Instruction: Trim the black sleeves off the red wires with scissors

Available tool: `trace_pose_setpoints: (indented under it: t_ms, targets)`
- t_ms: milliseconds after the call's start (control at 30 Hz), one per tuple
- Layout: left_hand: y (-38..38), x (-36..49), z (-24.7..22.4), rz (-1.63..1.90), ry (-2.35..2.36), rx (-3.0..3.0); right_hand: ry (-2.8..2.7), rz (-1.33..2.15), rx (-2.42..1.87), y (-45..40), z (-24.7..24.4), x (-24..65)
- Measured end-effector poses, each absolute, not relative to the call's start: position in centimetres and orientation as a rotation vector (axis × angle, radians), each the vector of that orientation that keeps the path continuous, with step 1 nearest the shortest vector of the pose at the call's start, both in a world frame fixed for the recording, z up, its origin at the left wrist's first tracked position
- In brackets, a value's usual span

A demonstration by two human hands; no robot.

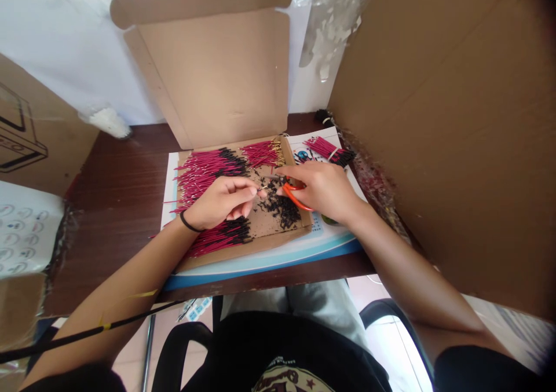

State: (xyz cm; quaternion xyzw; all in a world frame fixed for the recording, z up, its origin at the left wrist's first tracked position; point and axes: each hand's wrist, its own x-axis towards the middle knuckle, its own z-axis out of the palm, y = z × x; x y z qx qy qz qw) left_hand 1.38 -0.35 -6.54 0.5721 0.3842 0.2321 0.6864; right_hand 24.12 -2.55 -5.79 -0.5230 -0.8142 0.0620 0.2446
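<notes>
My left hand (pixel 221 201) is closed in a pinch over the open cardboard box (pixel 266 223). A thin gold-coloured tip (pixel 263 188) sticks out from its fingertips; the rest of that piece is hidden by the fingers. My right hand (pixel 332 190) grips orange-handled scissors (pixel 299 201), whose blades point left, close to the gold tip. Red wires with black ends (pixel 206 163) fill the box's left side, partly under my left hand. Red wires with gold ends (pixel 263 151) lie at the back. Small black scraps (pixel 284 211) are scattered below the scissors.
The box lid (pixel 212 73) stands upright behind. A banded bundle of red wires (pixel 325 147) lies right of the box on a printed sheet (pixel 243 266). A large cardboard panel (pixel 447 120) walls the right side. Brown table (pixel 117 201) extends leftwards, with a white container (pixel 28 227) at its edge.
</notes>
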Motion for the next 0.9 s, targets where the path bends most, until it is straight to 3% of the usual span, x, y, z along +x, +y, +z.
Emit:
trace_pose_setpoints:
  t_ms: [200, 267, 900]
  targets:
    - [-0.8, 2.0, -6.1, 0.594, 0.854, 1.366, -1.474, 1.043, -1.153, -3.2, -5.9, 21.5]
    - [-1.0, 2.1, -5.9, 0.636, 0.842, 1.389, -1.356, 1.191, -1.063, -3.4, -6.1, 20.6]
    - [-2.0, 3.1, -7.1, 0.618, 0.787, 1.122, -1.131, 1.382, -0.934, -3.3, -6.9, 19.9]
